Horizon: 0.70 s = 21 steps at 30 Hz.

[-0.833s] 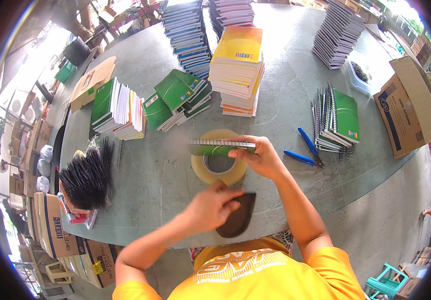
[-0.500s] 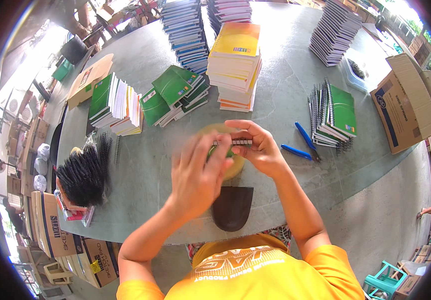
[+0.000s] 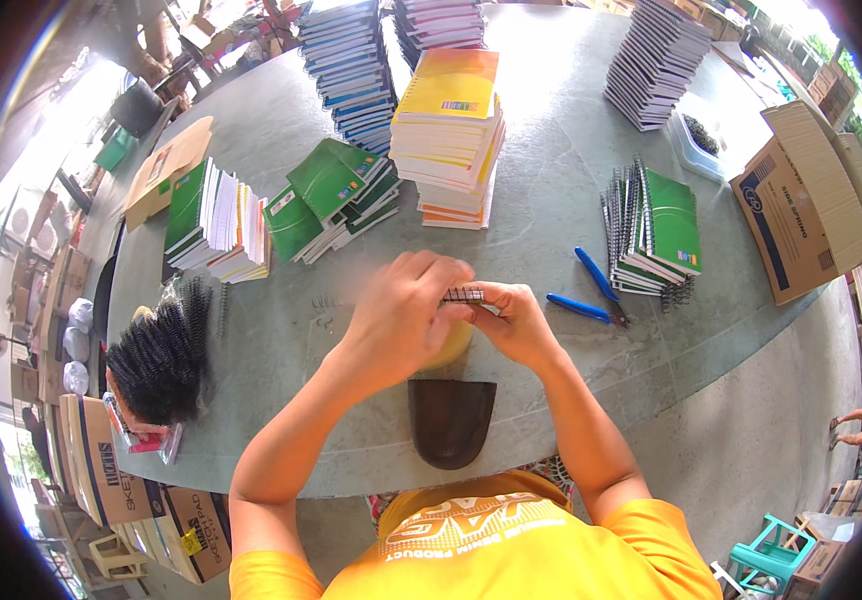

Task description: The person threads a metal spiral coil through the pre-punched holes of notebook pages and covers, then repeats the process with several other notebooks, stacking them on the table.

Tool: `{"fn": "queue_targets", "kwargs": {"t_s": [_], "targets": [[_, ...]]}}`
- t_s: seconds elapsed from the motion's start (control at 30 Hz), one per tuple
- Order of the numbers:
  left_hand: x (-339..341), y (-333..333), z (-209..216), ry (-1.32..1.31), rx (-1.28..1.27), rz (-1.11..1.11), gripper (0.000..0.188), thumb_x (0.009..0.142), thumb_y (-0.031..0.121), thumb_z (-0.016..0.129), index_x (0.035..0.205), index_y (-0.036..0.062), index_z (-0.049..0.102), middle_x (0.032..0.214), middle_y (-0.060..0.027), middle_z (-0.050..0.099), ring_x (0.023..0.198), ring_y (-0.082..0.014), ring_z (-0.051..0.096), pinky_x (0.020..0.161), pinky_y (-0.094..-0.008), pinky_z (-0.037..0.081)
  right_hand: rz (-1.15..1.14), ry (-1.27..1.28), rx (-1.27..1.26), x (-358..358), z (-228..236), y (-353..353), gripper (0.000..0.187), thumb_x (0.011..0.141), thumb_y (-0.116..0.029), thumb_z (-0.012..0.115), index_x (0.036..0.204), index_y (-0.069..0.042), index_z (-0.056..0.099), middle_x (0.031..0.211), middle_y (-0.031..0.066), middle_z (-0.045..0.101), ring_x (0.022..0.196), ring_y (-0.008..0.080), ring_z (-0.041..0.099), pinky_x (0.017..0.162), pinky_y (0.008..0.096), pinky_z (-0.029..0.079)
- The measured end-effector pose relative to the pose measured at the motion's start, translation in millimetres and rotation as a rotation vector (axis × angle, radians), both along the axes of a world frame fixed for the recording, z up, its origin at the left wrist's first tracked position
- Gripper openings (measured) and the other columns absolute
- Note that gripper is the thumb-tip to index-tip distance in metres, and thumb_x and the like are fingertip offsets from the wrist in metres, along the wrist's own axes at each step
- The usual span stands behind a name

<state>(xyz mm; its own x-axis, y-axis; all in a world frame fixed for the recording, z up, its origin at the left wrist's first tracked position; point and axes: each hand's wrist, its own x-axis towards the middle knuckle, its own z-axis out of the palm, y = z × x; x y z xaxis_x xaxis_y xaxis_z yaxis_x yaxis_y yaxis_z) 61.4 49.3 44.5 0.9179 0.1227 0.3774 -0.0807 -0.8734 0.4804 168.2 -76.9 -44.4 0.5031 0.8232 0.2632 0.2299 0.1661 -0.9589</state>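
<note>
Over the near middle of the table, my right hand [image 3: 516, 322] pinches the right end of a small notebook [image 3: 465, 296], its spine edge upward with dark coil loops along it. My left hand [image 3: 393, 318] is curled at the spine's other end, slightly blurred. A thin spiral coil [image 3: 331, 301] sticks out to the left from behind its fingers; the hand covers where coil and notebook meet. Below the hands is a yellowish round object [image 3: 450, 346], partly hidden. Closer to me lies a dark, half-oval pad [image 3: 452, 422] at the table edge.
Blue-handled cutting pliers [image 3: 591, 290] lie right of my hands, beside coil-bound green notebooks [image 3: 673, 222]. Unbound green notebooks [image 3: 329, 180] and a tall yellow-topped stack [image 3: 448, 130] stand beyond. Black coils [image 3: 161, 350] are heaped at left. An open carton [image 3: 786, 215] stands at right.
My left hand has rolled over the notebook's left end, its fingers more curled. The notebook's green cover no longer shows, and a coil now shows left of the hand. The view has shifted slightly.
</note>
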Motion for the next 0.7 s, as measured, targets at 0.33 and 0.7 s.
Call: {"fn": "queue_targets", "kwargs": {"t_s": [0.33, 0.7], "targets": [[3, -4, -5, 0.012, -0.05, -0.108, 0.017, 0.076, 0.006, 0.063, 0.092, 0.0017, 0.06, 0.087, -0.0146, 0.061, 0.084, -0.0337, 0.058, 0.075, -0.0406, 0.047, 0.021, 0.032, -0.016, -2, 6, -1, 0.025, 0.081, 0.0, 0.059, 0.105, -0.001, 0.062, 0.081, 0.0095, 0.067, 0.076, 0.0062, 0.058, 0.07, 0.0257, 0.048], [5, -15, -9, -0.002, 0.015, 0.102, 0.022, 0.067, 0.004, 0.069, 0.087, 0.0049, 0.062, 0.085, -0.0138, 0.059, 0.08, -0.0309, 0.055, 0.071, -0.0373, 0.046, -0.058, -0.037, 0.019, -11, 4, 5, 0.022, 0.08, 0.003, 0.057, 0.101, 0.0, 0.062, 0.077, 0.0105, 0.065, 0.072, 0.0069, 0.055, 0.064, 0.0273, 0.048]]}}
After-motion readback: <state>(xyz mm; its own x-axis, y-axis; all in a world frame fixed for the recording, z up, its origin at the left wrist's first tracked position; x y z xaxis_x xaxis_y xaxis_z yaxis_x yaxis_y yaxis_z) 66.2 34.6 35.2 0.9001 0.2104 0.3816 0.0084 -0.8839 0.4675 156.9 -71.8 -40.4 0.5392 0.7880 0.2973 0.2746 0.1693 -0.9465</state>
